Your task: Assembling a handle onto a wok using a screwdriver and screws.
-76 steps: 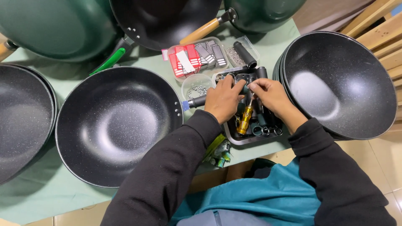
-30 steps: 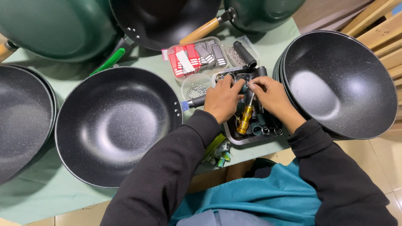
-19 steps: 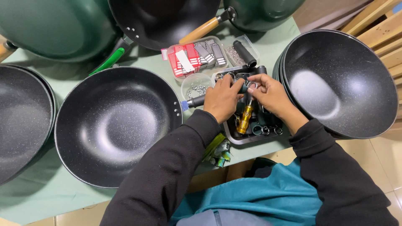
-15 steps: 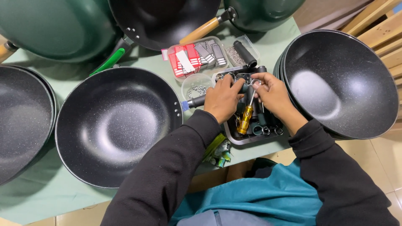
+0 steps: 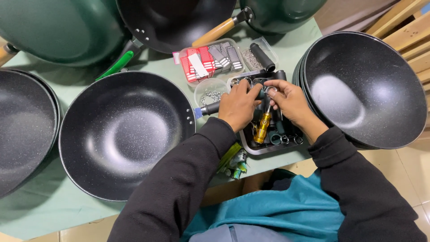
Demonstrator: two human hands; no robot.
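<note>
- Black, speckled and handle-less, a wok (image 5: 127, 134) is lying on the green-covered desk (image 5: 31, 210) toward its near edge, with a short dark handle stub (image 5: 209, 108) showing at the wok's right rim.
- That handle is judged to be only partly fitted: the stub is being steadied by the left hand (image 5: 237, 105), whose fingers are curled around the small part between the two hands, so the fastening looks unfinished.
- A stack of bare woks (image 5: 365, 87) at the desk's right edge is judged to be waiting for handles, while woks with wooden handles (image 5: 215, 32) are resting at the far edge, seemingly done.
- The right hand (image 5: 291, 101) is being kept narrow, its fingertips pinched on a small metal piece just above a grey tray (image 5: 255, 150); what exactly is pinched cannot be told.
- A screwdriver with a yellow grip (image 5: 262, 127) is lying in the tray just under both hands, beside a few dark rings (image 5: 284, 139).
- A clear cup of small metal fasteners (image 5: 210, 92) and a clear box of red and grey packets (image 5: 210, 60) are sitting just beyond the hands.
</note>
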